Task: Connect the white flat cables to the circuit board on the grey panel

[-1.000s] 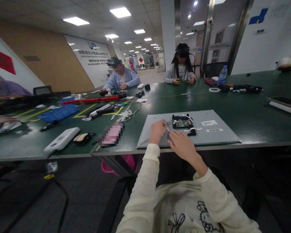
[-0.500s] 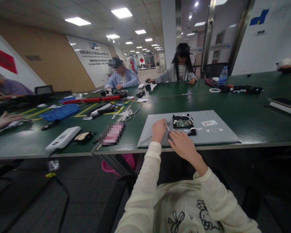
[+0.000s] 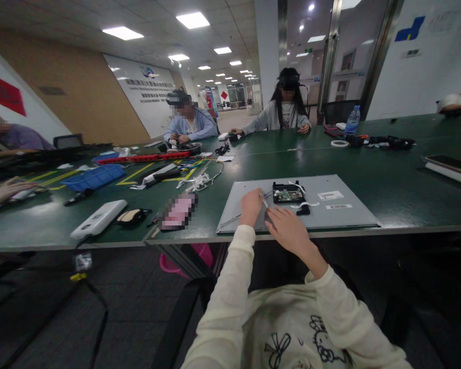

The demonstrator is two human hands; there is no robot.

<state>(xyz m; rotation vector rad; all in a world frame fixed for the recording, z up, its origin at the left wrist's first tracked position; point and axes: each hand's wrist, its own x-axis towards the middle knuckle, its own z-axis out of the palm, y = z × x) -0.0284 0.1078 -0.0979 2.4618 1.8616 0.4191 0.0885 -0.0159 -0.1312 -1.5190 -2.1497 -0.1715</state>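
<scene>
A grey metal panel point(image 3: 330, 212) lies flat on the green table in front of me, with a small circuit board point(image 3: 288, 193) and thin wires on it. My left hand point(image 3: 251, 206) is closed in a pinch over the panel's near left part, gripping a thin white wire or tape end point(image 3: 265, 203). My right hand point(image 3: 290, 229) rests on the panel just right of it, fingers bent and pointing at the same spot. A small black part point(image 3: 303, 209) lies beside the board.
A white box point(image 3: 98, 219), a dark oval object point(image 3: 130, 217), a blue tray point(image 3: 93, 178) and loose cables lie to the left. Other people sit across the green table point(image 3: 407, 179). A water bottle point(image 3: 352, 120) and tape roll point(image 3: 339, 143) stand far right.
My hands have stayed almost still on the panel. The person across the table has stretched an arm out to the left.
</scene>
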